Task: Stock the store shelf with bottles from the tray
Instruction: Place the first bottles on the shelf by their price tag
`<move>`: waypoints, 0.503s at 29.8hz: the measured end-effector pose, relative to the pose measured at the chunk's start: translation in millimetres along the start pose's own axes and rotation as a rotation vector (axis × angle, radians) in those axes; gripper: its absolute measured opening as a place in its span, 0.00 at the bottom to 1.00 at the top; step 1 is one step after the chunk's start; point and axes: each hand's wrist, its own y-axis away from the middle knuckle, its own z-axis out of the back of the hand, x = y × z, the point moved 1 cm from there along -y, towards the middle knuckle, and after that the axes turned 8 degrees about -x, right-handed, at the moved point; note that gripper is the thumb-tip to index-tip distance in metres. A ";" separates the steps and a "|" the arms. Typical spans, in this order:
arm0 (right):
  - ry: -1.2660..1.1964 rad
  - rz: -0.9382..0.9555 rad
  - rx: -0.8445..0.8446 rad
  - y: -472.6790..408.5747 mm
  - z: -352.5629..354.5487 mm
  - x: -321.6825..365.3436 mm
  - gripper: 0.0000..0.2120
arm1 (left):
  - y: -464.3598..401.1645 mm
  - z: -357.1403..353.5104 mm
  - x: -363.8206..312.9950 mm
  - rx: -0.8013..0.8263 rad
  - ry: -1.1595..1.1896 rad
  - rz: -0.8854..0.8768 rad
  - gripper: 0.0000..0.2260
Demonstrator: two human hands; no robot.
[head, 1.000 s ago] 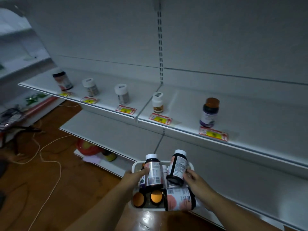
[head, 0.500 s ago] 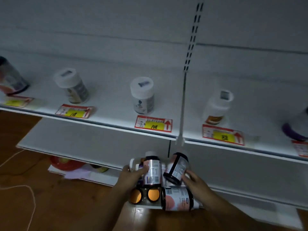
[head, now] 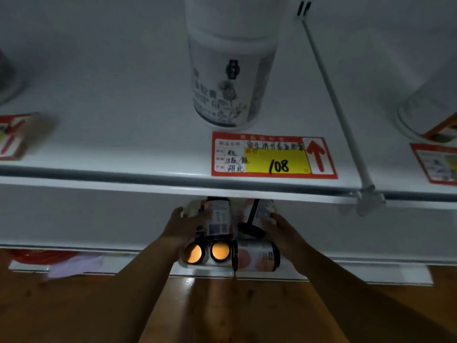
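Observation:
A white tray full of dark supplement bottles sits low in front of me, its far end hidden under the white shelf. My left hand grips an upright dark bottle with a pale label. My right hand holds a tilted dark bottle. A third bottle lies on its side in the tray, beside two bottles showing orange ends. A white jar stands on the shelf just above, behind a red and yellow price tag reading 108.
Another pale jar stands at the right of the shelf past a metal divider rod. More price tags sit at the far left and far right. A lower white shelf and the brown wooden floor lie below.
My view has moved much closer to the shelf, so the white jar and its tag fill the frame. Both hands keep their grip on the two bottles at the tray.

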 end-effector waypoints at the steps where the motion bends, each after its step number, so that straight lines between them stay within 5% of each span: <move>1: 0.012 -0.021 0.015 -3.3 1.4 1.1 0.19 | -2.3 0.4 -2.8 0.005 -0.011 0.009 0.33; 4: -0.030 -0.110 0.069 -7.6 3.7 3.5 0.20 | -1.6 0.0 -7.4 -0.034 -0.148 -0.035 0.32; 6: -0.090 -0.129 0.092 -10.4 2.2 4.8 0.21 | 5.2 -3.4 -7.5 -0.248 -0.411 -0.229 0.31; 8: -0.061 -0.117 0.074 -14.1 -2.3 8.0 0.26 | 19.9 -13.3 -9.9 -0.361 -0.476 -0.419 0.18; 10: 0.006 -0.107 -0.005 -17.4 -9.3 9.6 0.31 | 29.0 -26.6 -11.6 -0.266 -0.475 -0.418 0.12; 15: 0.223 -0.078 -0.143 -24.4 -20.9 11.3 0.37 | 23.2 -40.2 -6.8 -0.207 -0.491 -0.382 0.21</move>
